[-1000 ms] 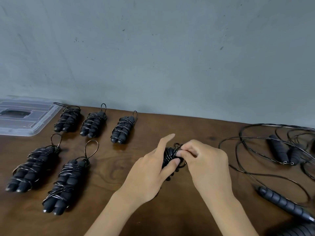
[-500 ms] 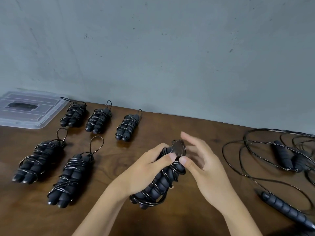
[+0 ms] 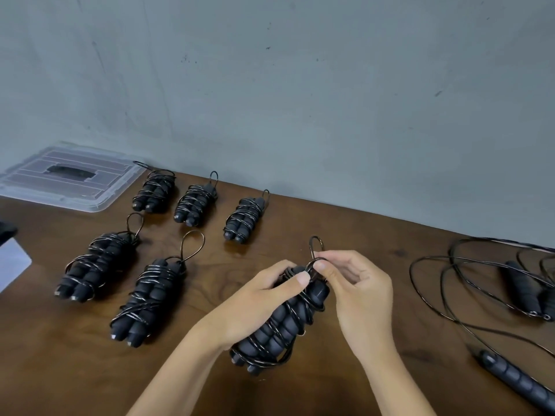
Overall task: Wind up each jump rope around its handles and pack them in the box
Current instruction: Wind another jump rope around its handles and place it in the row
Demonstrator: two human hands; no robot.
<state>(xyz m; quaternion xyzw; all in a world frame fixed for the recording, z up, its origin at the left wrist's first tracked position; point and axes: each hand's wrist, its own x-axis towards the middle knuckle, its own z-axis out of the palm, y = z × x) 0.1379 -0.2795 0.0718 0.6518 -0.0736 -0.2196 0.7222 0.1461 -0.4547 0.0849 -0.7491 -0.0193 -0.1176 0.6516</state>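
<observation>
Wound jump rope [image 3: 282, 325]: two ribbed black foam handles side by side, bound in glossy thin cable. It is held above the wooden table [image 3: 345, 235], long axis diagonal, butt ends toward the person, cap ends pointing away and rightward. Left hand [image 3: 261, 304] grips the upper handles, thumb across the windings. Right hand [image 3: 357, 283] pinches the small cable loop [image 3: 315, 244] standing at the cap end. Five wound bundles [image 3: 150, 301] lie left of the held rope, in front of a clear plastic lid [image 3: 69, 181]; loose cable coils [image 3: 480, 280] lie to its right.

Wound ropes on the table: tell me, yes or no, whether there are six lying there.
No: five wound ropes lie on the table.
</observation>
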